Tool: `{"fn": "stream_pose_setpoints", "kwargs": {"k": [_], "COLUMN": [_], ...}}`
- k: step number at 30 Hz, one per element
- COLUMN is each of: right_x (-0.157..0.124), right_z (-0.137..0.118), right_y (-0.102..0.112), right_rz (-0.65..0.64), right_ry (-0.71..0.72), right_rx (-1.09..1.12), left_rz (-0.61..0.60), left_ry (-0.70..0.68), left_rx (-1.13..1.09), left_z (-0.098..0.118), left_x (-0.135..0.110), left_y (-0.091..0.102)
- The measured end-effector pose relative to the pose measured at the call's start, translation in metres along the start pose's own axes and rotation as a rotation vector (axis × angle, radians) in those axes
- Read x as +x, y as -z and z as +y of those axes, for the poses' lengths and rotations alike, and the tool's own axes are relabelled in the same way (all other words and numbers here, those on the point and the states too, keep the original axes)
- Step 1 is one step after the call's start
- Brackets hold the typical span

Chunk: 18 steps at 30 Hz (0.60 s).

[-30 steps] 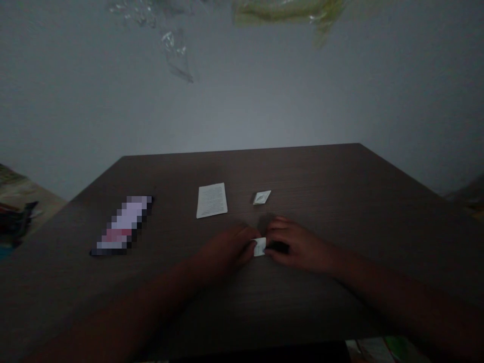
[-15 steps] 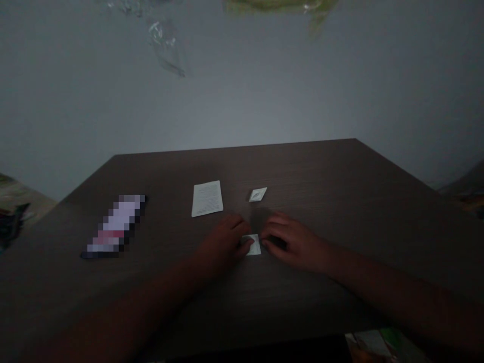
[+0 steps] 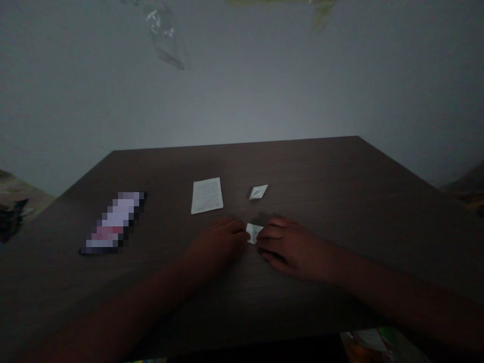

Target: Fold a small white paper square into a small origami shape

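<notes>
A small white piece of paper [image 3: 252,232] lies on the dark wooden table between my two hands. My left hand [image 3: 223,242] has its fingers closed at the paper's left edge. On the other side, my right hand [image 3: 289,247] is curled with its fingertips on the paper's right part, which they cover. Just beyond my hands, a small folded white paper piece [image 3: 258,192] stands slightly raised off the tabletop. A larger white printed sheet [image 3: 207,195], folded flat, lies further left, past my left hand.
A phone [image 3: 113,222] with a blurred-out screen lies at the table's left. The table [image 3: 321,176] reaches back to a grey wall [image 3: 264,91], where a clear plastic bag [image 3: 166,40] hangs. Colourful packaging [image 3: 372,343] shows below the front edge at right.
My right hand has moved left onto the small paper, which has turned and shifted a little away from me. My left hand has drawn slightly left along its edge.
</notes>
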State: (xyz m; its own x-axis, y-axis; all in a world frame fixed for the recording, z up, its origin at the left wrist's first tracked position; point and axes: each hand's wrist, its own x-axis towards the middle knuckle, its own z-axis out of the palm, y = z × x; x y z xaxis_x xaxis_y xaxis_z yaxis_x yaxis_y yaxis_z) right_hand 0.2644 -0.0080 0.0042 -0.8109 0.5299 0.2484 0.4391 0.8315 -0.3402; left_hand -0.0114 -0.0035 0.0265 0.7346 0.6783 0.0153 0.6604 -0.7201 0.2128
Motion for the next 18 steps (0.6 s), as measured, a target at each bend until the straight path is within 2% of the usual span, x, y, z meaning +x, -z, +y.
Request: {"fn": "stream_pose_setpoints", "kwargs": {"k": [5, 9, 18], "right_x": [0.002, 0.003, 0.001], "right_z": [0.007, 0.021, 0.012], "right_y": [-0.002, 0.001, 0.004], "right_rz": [0.068, 0.103, -0.041], "right_ry": [0.022, 0.000, -0.010], "right_rx": [0.242, 0.260, 0.153], "left_rz": [0.003, 0.036, 0.006], "left_ry": [-0.114, -0.196, -0.051], "left_rx": [0.095, 0.058, 0.118], "left_z": [0.005, -0.003, 0.003], "left_x": [-0.005, -0.006, -0.004], "left_y": [-0.002, -0.008, 0.006]}}
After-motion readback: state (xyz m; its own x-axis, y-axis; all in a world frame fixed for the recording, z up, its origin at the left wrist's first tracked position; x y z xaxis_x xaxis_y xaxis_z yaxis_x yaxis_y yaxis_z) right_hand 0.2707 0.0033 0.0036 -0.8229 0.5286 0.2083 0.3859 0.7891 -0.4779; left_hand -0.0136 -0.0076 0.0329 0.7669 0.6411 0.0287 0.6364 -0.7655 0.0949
